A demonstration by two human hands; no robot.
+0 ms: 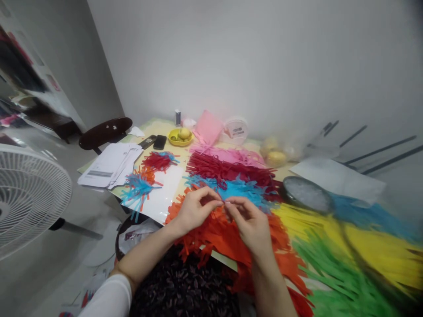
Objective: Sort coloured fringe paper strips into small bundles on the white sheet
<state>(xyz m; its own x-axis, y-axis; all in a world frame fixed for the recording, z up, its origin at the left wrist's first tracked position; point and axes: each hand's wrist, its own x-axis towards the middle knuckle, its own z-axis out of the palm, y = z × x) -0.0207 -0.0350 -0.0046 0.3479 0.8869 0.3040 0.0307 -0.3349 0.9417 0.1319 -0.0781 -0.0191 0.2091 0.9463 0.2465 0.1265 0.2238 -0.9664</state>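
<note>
My left hand (198, 209) and my right hand (249, 222) meet above the table, thumbs and forefingers pinched together. Whatever is between the fingertips is too small to make out. Beneath them spreads a heap of orange fringed paper (211, 240), which hangs over the near edge. Just beyond lie blue fringed paper (238, 188), then dark red (228, 169) and pink fringed paper (238, 155). Off to the left, a blue-and-orange paper tassel (140, 187) and a red-and-blue one (160, 161) rest on a white sheet (165, 191).
Yellow (370, 240) and green fringed paper (346, 277) cover the right side, beside a dark oval-rimmed object (307, 193). Farther left are a stack of printed papers (107, 167), a black phone (160, 142) and a yellow dish (180, 141) with fruit. A fan (36, 198) stands left.
</note>
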